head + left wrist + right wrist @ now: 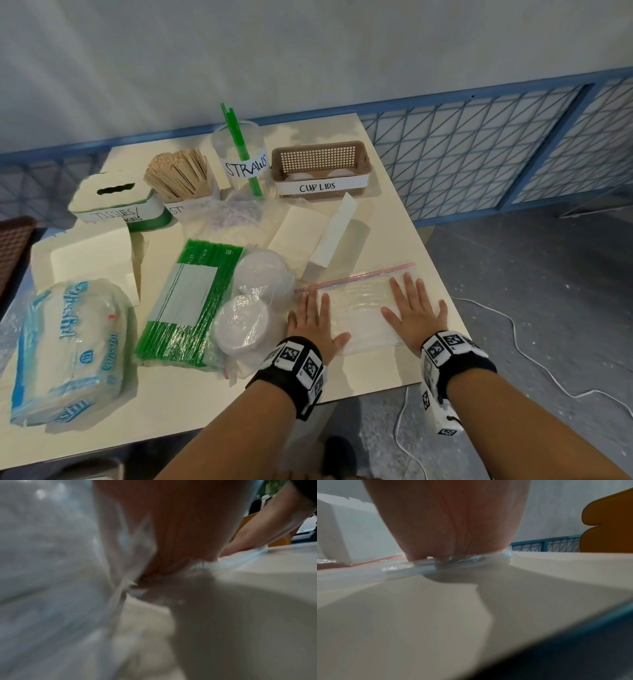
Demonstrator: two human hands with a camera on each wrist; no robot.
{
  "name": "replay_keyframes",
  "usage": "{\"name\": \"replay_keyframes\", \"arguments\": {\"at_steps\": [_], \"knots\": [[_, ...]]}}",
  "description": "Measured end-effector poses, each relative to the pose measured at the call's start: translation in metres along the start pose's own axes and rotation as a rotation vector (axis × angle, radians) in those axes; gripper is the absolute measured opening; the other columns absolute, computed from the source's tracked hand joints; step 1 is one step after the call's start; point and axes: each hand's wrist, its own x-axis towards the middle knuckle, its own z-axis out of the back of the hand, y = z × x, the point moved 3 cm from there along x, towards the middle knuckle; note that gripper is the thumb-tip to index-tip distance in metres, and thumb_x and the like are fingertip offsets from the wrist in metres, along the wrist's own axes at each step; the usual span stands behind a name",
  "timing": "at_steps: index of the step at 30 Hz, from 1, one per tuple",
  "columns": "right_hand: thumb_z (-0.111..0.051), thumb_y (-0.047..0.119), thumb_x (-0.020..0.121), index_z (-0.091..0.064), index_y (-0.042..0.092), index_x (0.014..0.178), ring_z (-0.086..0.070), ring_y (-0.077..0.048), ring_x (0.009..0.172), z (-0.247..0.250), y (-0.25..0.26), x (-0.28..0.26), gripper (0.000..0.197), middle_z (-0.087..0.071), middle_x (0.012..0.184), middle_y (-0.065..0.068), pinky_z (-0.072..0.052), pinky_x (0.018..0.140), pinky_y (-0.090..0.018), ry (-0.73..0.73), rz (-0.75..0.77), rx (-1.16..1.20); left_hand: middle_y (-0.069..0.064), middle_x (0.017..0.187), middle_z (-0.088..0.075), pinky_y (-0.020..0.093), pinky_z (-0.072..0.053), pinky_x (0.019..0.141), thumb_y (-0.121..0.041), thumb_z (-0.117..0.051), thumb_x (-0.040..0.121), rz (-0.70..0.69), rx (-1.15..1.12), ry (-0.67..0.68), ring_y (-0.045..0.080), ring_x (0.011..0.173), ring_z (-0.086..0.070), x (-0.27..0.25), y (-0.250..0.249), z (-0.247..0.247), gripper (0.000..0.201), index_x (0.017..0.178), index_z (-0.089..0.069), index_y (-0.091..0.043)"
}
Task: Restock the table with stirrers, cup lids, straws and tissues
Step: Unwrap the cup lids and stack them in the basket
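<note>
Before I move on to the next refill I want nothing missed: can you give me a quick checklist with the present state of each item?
1. Both hands free: left hand and right hand lie flat on the zip bag: ok.
2. Zip bag emptied: looks flat: ok.
3. Stirrer holder filled: ok.
4. Straws jar filled: few straws: not ok.
5. Cup lids basket filled: not ok.
6. Tissue box filled: cannot tell.

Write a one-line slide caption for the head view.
Both hands, left and right, press flat on an empty zip bag beside unpacked straws and cup lids.
</note>
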Motion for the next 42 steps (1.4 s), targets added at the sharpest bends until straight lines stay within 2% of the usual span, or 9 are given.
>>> {"name": "replay_keyframes", "arguments": {"at_steps": [6, 10, 13, 17, 24, 29, 32, 36, 42], "knots": [[-0.025, 0.048, 0.098, -0.012, 0.021, 0.149, -0.009, -0.016, 0.146, 0.033, 0.024, -0.007, 0.059, -0.007, 0.159, -0.002, -0.003, 0.114, -0.055, -0.149, -0.024, -0.092, 0.017, 0.145, -0.032, 0.039, -0.033, 0.108, -0.037, -0.043, 0.096, -0.141, -0.287, -0.329, 0.030, 0.131, -0.038, -0.041, -0.006, 0.065, 0.058, 0.141, -0.025, -0.004], [-0.048, 0.023, 0.095, -0.060, 0.013, 0.113, -0.060, -0.019, 0.099, 0.065, 0.090, -0.034, 0.024, -0.061, 0.113, -0.004, -0.039, 0.085, -0.027, -0.417, 0.249, 0.482, 0.012, 0.127, -0.041, 0.036, -0.039, 0.096, -0.030, -0.059, 0.087, -0.037, -0.446, -0.750, 0.027, 0.115, -0.040, -0.064, 0.038, 0.111, 0.055, 0.131, -0.035, -0.008], [-0.050, 0.023, 0.095, -0.058, 0.009, 0.116, -0.059, -0.019, 0.100, 0.059, 0.144, -0.042, 0.026, -0.063, 0.114, -0.006, -0.038, 0.077, -0.020, -0.171, 0.308, 0.629, 0.022, 0.143, -0.027, 0.041, -0.031, 0.108, -0.046, -0.065, 0.079, 0.206, -0.346, -0.514, 0.036, 0.131, -0.029, -0.046, 0.080, 0.103, 0.092, 0.142, -0.016, -0.001], [-0.039, 0.037, 0.098, -0.034, 0.007, 0.141, -0.043, -0.027, 0.130, 0.036, 0.189, -0.040, 0.052, -0.044, 0.141, -0.013, -0.033, 0.101, -0.029, 0.149, 0.224, 0.551, 0.029, 0.146, -0.023, 0.048, -0.034, 0.108, -0.051, -0.068, 0.075, 0.292, -0.429, -0.252, 0.041, 0.132, -0.034, -0.031, 0.104, 0.076, 0.112, 0.146, 0.005, -0.003], [-0.038, 0.042, 0.096, -0.036, 0.007, 0.136, -0.057, -0.024, 0.107, 0.014, 0.203, -0.022, 0.053, -0.059, 0.124, -0.013, -0.043, 0.092, -0.035, 0.131, 0.029, 0.934, 0.018, 0.127, -0.053, 0.034, -0.044, 0.088, -0.035, -0.069, 0.077, 0.213, -0.712, -0.363, 0.034, 0.113, -0.054, -0.030, 0.128, 0.078, 0.085, 0.140, -0.020, -0.005], [-0.037, 0.025, 0.099, -0.047, 0.022, 0.107, -0.056, -0.014, 0.073, 0.027, 0.209, -0.022, 0.013, -0.062, 0.088, -0.006, -0.044, 0.070, -0.027, -0.038, 0.097, 1.182, 0.013, 0.119, -0.057, 0.028, -0.040, 0.084, -0.025, -0.064, 0.083, 0.151, -0.924, -0.428, 0.032, 0.109, -0.055, -0.044, 0.158, 0.094, 0.064, 0.136, -0.032, -0.010], [-0.037, 0.028, 0.099, -0.044, 0.027, 0.111, -0.057, -0.016, 0.088, 0.036, 0.216, -0.020, 0.014, -0.056, 0.098, -0.001, -0.049, 0.077, -0.033, -0.106, 0.123, 1.276, 0.010, 0.107, -0.062, 0.035, -0.050, 0.080, -0.024, -0.058, 0.081, 0.072, -1.348, -0.393, 0.023, 0.092, -0.064, -0.059, 0.171, 0.110, 0.048, 0.126, -0.047, -0.008], [-0.029, 0.047, 0.098, -0.051, 0.025, 0.118, -0.057, -0.022, 0.109, 0.036, 0.239, -0.021, 0.037, -0.061, 0.114, 0.000, -0.047, 0.091, -0.040, 0.222, 0.122, 1.470, 0.005, 0.058, -0.066, 0.031, -0.043, 0.062, -0.021, -0.037, 0.094, -0.045, -1.745, -0.155, 0.014, 0.052, -0.063, -0.075, 0.176, 0.119, 0.030, 0.078, -0.060, -0.010], [-0.038, 0.033, 0.099, -0.066, 0.012, 0.101, -0.066, -0.022, 0.096, 0.048, 0.257, -0.024, 0.035, -0.071, 0.099, -0.009, -0.052, 0.081, -0.033, 0.156, 0.157, 1.475, 0.004, 0.080, -0.073, 0.028, -0.054, 0.066, -0.015, -0.044, 0.095, -0.036, -1.637, -0.101, 0.019, 0.078, -0.066, -0.078, 0.179, 0.121, 0.023, 0.094, -0.066, -0.009]]}}
